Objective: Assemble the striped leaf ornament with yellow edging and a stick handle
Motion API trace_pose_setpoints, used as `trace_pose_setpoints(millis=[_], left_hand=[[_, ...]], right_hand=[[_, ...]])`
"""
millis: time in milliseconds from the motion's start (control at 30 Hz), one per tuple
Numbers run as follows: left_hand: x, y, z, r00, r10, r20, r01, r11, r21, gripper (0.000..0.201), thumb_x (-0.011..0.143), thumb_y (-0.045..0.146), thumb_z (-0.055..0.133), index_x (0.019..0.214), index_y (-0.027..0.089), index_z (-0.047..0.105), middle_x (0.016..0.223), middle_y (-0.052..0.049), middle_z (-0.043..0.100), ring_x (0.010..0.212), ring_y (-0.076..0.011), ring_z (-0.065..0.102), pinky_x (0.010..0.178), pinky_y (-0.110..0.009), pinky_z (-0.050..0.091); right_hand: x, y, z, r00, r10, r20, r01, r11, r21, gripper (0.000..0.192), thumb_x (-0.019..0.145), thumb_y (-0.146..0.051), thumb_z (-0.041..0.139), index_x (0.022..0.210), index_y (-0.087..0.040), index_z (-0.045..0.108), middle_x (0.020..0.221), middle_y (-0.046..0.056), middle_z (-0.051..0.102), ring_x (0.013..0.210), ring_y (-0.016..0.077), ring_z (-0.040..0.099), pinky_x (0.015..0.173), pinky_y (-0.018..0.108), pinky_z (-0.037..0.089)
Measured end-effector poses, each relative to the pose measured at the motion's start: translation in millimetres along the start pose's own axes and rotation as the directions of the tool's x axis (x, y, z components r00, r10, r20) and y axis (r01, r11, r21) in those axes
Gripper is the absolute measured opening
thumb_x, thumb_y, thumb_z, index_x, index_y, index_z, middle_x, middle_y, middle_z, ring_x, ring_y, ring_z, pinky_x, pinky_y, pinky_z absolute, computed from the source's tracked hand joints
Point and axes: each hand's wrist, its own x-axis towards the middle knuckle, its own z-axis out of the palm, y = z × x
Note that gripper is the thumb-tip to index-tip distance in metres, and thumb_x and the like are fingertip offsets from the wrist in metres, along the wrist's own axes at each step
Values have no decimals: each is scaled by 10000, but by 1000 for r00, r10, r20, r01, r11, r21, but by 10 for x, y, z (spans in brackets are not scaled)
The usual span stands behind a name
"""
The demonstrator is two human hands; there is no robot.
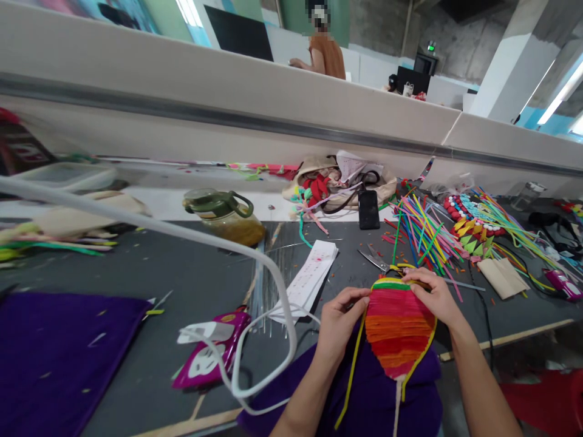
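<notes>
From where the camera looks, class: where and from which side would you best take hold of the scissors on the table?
Grip the scissors at the handle end, which seems to lie near the woven piece by the right hand. The blades point up-left over bare table, so come from the near right. The handles are partly hidden, so this is a judgement.

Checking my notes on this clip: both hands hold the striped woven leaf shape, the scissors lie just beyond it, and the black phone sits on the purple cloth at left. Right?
Not quite. In the head view the black phone lies on the dark table beside the tan bag, not on the purple cloth. The rest holds.
</notes>
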Motion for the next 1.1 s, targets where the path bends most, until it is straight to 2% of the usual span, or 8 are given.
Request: trace_pose_setpoints(millis=[300, 367, 533, 633, 767, 967, 1100], left_hand=[[-3, 31, 10, 997, 72, 1, -72, 995, 74, 119, 726, 249, 719, 810, 191, 782, 818, -39, 686, 791, -182, 620, 710, -248, 462], [-10, 39, 8, 999, 49, 6, -49, 997, 56, 125, 727, 255, 724, 813, 187, 782, 820, -43, 691, 790, -184, 620, 712, -250, 463], [-15, 74, -7, 995, -89, 47, 92, 992, -83, 185, 692, 283, 771, 842, 175, 765, 825, -43, 716, 767, -179, 620, 728, -261, 471], [7, 101, -22, 989, -119, 89, 128, 986, -103, 246, 692, 287, 771, 908, 170, 759, 804, -33, 703, 743, -162, 606, 718, -250, 460], [50, 149, -46, 985, -97, 146, 105, 993, -47, 288, 709, 283, 748, 974, 170, 757, 741, -8, 651, 709, -142, 577, 693, -233, 440], [130, 242, -20, 969, -64, 237, 57, 998, 38, 311, 765, 366, 714, 990, 154, 744, 854, -63, 698, 745, -171, 590, 689, -259, 453], [183, 260, 12, 967, -20, 255, -7, 995, 103, 296, 770, 367, 709, 967, 149, 748, 649, -9, 612, 587, -131, 506, 564, -229, 397]], right_hand=[[2, 34, 1, 1000, -13, -3, 13, 1000, -27, 254, 828, -152, 540, 958, -244, 738, 1050, 56, 709, 1110, 221, 618, 1003, 391, 426], [1, 36, -4, 1000, -4, 1, 4, 1000, -18, 257, 829, -152, 541, 963, -247, 739, 1065, 56, 707, 1121, 222, 614, 1011, 395, 422], [-6, 17, -17, 1000, 10, 8, -10, 1000, 9, 255, 834, -157, 546, 967, -251, 742, 1095, 63, 700, 1145, 223, 603, 1027, 398, 412], [-10, 10, -23, 1000, 7, 14, -7, 1000, 15, 251, 837, -163, 553, 976, -255, 741, 1093, 59, 701, 1152, 222, 599, 1033, 398, 408], [-15, 16, -27, 1000, 1, 29, -1, 1000, 15, 260, 842, -164, 553, 993, -266, 739, 1097, 52, 701, 1169, 222, 586, 1041, 403, 402], [-14, 5, -24, 999, -6, 33, 5, 1000, 28, 255, 843, -171, 553, 991, -260, 740, 1087, 57, 693, 1170, 224, 581, 1037, 397, 407], [-9, -4, -22, 999, -12, 35, 11, 1000, 22, 254, 843, -171, 553, 992, -261, 737, 1082, 53, 690, 1158, 219, 586, 1035, 392, 409]])
